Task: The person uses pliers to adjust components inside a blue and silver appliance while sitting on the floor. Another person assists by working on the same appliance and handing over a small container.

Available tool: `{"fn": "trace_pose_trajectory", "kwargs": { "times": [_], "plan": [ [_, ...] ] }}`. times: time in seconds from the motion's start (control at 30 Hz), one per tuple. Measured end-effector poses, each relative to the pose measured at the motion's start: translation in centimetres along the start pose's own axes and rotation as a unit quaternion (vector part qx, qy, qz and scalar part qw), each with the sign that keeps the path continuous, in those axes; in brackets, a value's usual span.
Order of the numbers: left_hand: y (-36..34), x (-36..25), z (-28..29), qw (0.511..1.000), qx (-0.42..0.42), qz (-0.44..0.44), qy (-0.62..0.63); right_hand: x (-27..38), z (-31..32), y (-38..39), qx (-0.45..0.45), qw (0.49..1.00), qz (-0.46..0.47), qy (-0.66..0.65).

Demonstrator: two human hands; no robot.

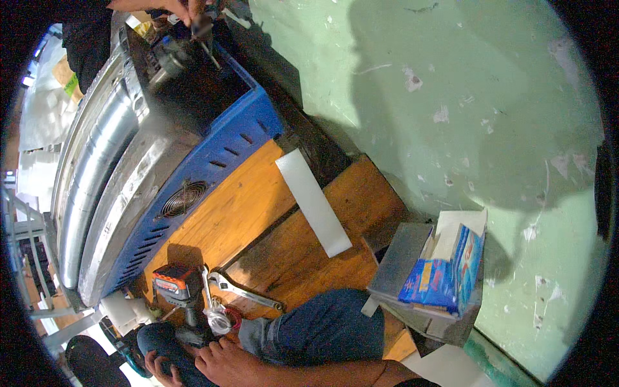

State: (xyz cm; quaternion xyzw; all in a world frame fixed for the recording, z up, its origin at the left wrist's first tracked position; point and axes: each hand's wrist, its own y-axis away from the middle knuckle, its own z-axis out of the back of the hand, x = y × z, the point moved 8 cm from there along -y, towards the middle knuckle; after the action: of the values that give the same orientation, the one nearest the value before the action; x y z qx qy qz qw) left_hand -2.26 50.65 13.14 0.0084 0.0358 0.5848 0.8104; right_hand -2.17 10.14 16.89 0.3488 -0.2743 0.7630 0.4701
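Observation:
My right hand (224,362) is closed, with bent fingers at the black head of a cordless drill (191,319); part of the grip is hidden. The drill's orange and black battery points away from me. Beside it, my left hand (162,369) lies over my left knee, its fingers loosely curved and apart, nothing visible in it. An adjustable wrench (248,295) lies on the boards right of the drill, next to a clear and red coil (221,319). At the top, a co-worker's hand (191,11) holds a screwdriver (209,51) inside a blue metal housing (242,122).
A large machine with a shiny metal roller (97,187) fills the left side. A white strip (314,203) lies across the wooden boards (284,248). To the right, a blue packet (442,277) sits on a grey box (401,258) against a chipped green wall (451,116).

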Motion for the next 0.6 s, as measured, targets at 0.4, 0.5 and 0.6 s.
{"fn": "trace_pose_trajectory", "kwargs": {
  "times": [0.4,0.5,0.6],
  "plan": [
    [0.0,-1.9,0.4,0.998,-0.017,0.060,0.007,1.7,2.8,2.3,-0.056,0.997,0.053,-0.012],
    [-0.2,-2.5,0.5,0.997,-0.002,0.074,0.007,1.9,2.6,2.5,-0.038,0.998,0.057,-0.017],
    [-1.7,-4.1,1.3,0.998,0.012,0.058,-0.017,1.8,2.8,2.7,-0.051,0.997,0.053,-0.024]
  ]
}}
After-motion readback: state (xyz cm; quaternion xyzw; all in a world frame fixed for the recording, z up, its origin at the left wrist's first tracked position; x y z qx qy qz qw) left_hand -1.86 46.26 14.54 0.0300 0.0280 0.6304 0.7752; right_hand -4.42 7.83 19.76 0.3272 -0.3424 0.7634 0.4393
